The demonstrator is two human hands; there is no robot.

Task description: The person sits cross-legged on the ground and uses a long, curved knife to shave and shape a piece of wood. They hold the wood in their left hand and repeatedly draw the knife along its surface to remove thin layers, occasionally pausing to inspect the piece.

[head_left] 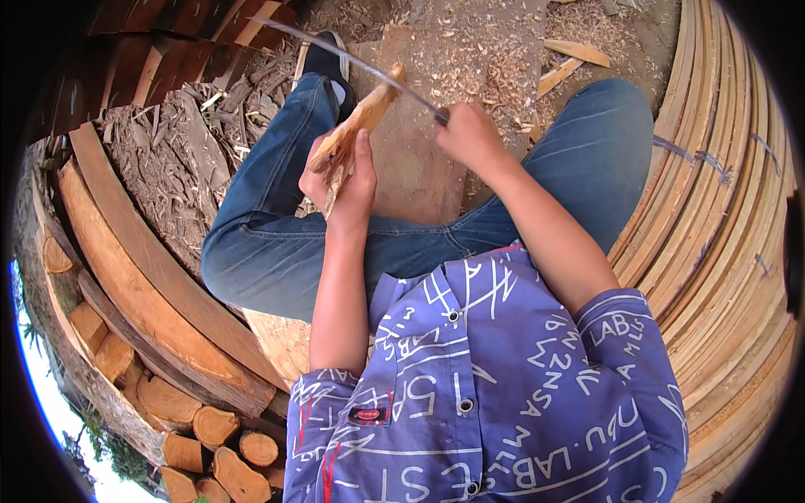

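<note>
Head view, only one: nearest the lens is my shirt [545, 402], blue-purple with white lettering, buttons down the front, short sleeves. Past it my jeans [419, 251], knees bent and spread wide. Left hand [340, 180] is wrapped around the lower part of a wood piece [356, 121], thumb up along its right side, other fingers mostly hidden behind it. That piece is the workpiece: pale yellow, rough, splintery at the bottom, held tilted in the air above the gap between my legs, top leaning right. Right hand [470, 138] is closed in a fist on the dark handle end of a long thin blade [335, 52], which slants up and left, crossing the wood just under its tip. Can't tell if the edge is biting in or only passing across. Ground between my legs: flat board [411, 184], with shavings [478, 67] scattered further out and two wood scraps [579, 53] beyond my right knee. My shoe [325, 63] shows up top, next to a bed of bark chips [184, 138]. Left side: long sawn slabs [151, 268], bent-looking from the lens, stack of cut logs [216, 426] below them. Right side: big stack of long thin strips [713, 251], bundled with plastic ties [717, 168].
</note>
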